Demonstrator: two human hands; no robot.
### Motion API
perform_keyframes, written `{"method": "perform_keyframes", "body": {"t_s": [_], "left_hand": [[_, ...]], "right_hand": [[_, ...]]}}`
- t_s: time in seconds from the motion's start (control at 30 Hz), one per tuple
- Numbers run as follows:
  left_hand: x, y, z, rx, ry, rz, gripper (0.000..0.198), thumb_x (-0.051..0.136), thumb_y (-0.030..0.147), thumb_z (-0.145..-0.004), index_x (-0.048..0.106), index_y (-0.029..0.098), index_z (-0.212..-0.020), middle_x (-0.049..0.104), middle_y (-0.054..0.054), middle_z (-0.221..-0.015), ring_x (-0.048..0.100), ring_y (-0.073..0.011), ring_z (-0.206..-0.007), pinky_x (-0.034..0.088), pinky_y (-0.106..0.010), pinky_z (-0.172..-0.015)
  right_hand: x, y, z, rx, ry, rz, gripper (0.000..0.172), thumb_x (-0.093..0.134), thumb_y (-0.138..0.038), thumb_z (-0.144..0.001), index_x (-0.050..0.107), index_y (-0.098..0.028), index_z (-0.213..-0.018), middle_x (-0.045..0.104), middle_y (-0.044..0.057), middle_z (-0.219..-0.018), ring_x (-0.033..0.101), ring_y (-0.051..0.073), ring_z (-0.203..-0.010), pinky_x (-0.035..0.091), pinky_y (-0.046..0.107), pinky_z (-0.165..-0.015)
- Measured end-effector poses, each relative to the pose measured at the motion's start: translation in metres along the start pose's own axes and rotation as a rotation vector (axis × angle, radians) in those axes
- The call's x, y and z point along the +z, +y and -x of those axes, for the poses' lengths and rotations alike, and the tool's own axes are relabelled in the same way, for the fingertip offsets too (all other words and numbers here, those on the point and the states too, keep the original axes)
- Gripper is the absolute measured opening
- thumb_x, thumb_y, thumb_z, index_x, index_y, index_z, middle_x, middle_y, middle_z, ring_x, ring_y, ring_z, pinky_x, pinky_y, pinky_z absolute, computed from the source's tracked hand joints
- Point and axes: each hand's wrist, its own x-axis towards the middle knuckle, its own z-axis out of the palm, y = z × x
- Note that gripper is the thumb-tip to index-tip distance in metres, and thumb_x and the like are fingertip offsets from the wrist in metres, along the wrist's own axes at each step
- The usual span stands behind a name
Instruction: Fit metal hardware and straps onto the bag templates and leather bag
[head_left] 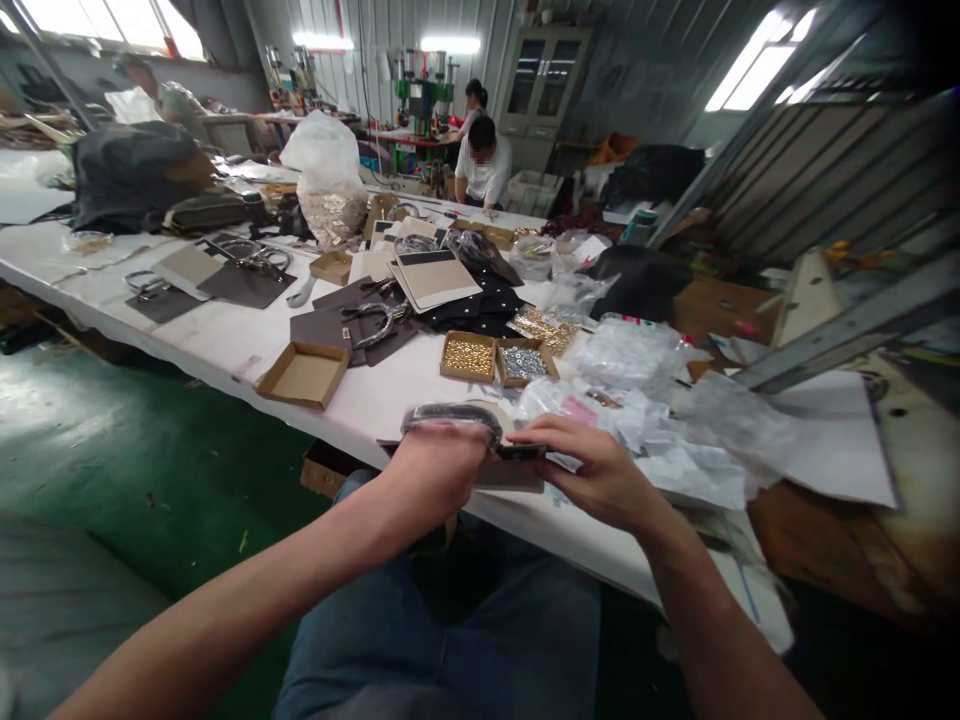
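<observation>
Between gripping hands [439, 472] [600, 478], perhaps a strap [454, 413].

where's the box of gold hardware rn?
Head view, centre: the box of gold hardware sits on the white table, just beyond the left hand gripping the dark strap, with the box of silver hardware at its right side.

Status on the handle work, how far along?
Looks done: dark panels with metal handles lie farther up the table. In hand: left hand and right hand grip a dark handle. Left: gold hardware box and silver hardware box look full.
</observation>
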Motion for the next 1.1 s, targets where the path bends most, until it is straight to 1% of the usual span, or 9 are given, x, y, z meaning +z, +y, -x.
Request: {"method": "perform_keyframes", "body": {"t_s": [0.2,0.3,0.4,0.47,0.53,0.63,0.7,0.93,1.1], "left_hand": [[-0.003,0.014,0.049,0.15,0.135,0.083,0.033,0.054,0.009,-0.112,0.071,0.016,-0.14,0.083,-0.016,-0.124,0.082,-0.0296,-0.109,0.072,-0.047,-0.097],[-0.005,0.015,0.083,0.216,0.272,0.105,0.043,0.049,0.012,-0.115,0.063,0.011,-0.156,0.079,-0.022,-0.146,0.075,-0.0332,-0.139,0.065,-0.055,-0.118],[-0.004,0.01,0.126,0.354,0.342,0.069,0.042,0.052,0.01,-0.113,0.069,0.006,-0.151,0.08,-0.022,-0.147,0.073,-0.0317,-0.145,0.06,-0.052,-0.125],[0.002,0.003,0.153,0.401,0.399,0.036,0.036,0.058,0.01,-0.111,0.076,0.013,-0.142,0.084,-0.017,-0.142,0.076,-0.0293,-0.139,0.063,-0.048,-0.121],[0.011,-0.006,0.175,0.268,0.493,-0.011,0.035,0.067,0.012,-0.108,0.076,0.02,-0.142,0.086,-0.014,-0.138,0.078,-0.0292,-0.134,0.063,-0.049,-0.117],[0.023,-0.02,0.192,-0.045,0.651,-0.048,0.055,0.087,0.015,-0.099,0.069,0.023,-0.151,0.083,-0.014,-0.132,0.077,-0.0311,-0.129,0.064,-0.049,-0.112],[0.025,-0.027,0.197,-0.133,0.705,-0.052,0.063,0.092,0.019,-0.097,0.067,0.025,-0.154,0.081,-0.012,-0.128,0.076,-0.0312,-0.126,0.065,-0.048,-0.109],[0.013,-0.037,0.193,0.041,0.445,-0.073,0.034,0.057,0.025,-0.12,0.071,0.023,-0.151,0.08,-0.015,-0.149,0.069,-0.0294,-0.15,0.047,-0.049,-0.13],[0.003,-0.047,0.182,0.131,0.315,0.024,0.027,0.059,0.016,-0.118,0.075,0.02,-0.139,0.085,-0.011,-0.141,0.071,-0.0292,-0.15,0.035,-0.054,-0.14]], "right_hand": [[0.027,-0.027,0.029,-0.065,0.14,0.066,0.054,0.068,-0.011,-0.11,0.075,-0.035,-0.158,0.082,0.01,-0.132,0.082,0.022,-0.115,0.07,0.031,-0.093],[0.038,-0.034,0.045,-0.071,0.204,0.126,0.06,0.068,-0.007,-0.108,0.074,-0.037,-0.159,0.083,0.008,-0.134,0.084,0.023,-0.116,0.072,0.032,-0.096],[0.044,-0.043,0.058,-0.05,0.275,0.202,0.06,0.07,-0.005,-0.106,0.077,-0.039,-0.155,0.085,0.006,-0.133,0.087,0.024,-0.114,0.074,0.033,-0.098],[0.045,-0.051,0.064,-0.045,0.297,0.238,0.062,0.07,-0.002,-0.105,0.078,-0.041,-0.153,0.087,0.003,-0.131,0.088,0.024,-0.109,0.075,0.034,-0.096],[0.045,-0.06,0.067,-0.056,0.3,0.253,0.067,0.069,0.0,-0.104,0.077,-0.043,-0.153,0.088,0.002,-0.13,0.089,0.024,-0.106,0.076,0.035,-0.095],[0.047,-0.071,0.07,-0.072,0.31,0.265,0.067,0.068,0.0,-0.103,0.078,-0.044,-0.153,0.088,0.001,-0.13,0.09,0.025,-0.105,0.077,0.035,-0.096],[0.05,-0.076,0.072,-0.074,0.307,0.256,0.064,0.069,-0.001,-0.104,0.079,-0.043,-0.151,0.088,0.001,-0.131,0.09,0.026,-0.106,0.077,0.036,-0.098],[0.061,-0.084,0.074,-0.078,0.246,0.087,0.05,0.068,-0.006,-0.107,0.085,-0.038,-0.141,0.088,0.005,-0.131,0.088,0.029,-0.117,0.077,0.039,-0.1],[0.063,-0.084,0.076,-0.056,0.204,0.066,0.045,0.069,-0.005,-0.105,0.087,-0.034,-0.133,0.088,0.006,-0.13,0.089,0.029,-0.115,0.078,0.039,-0.096]]}}
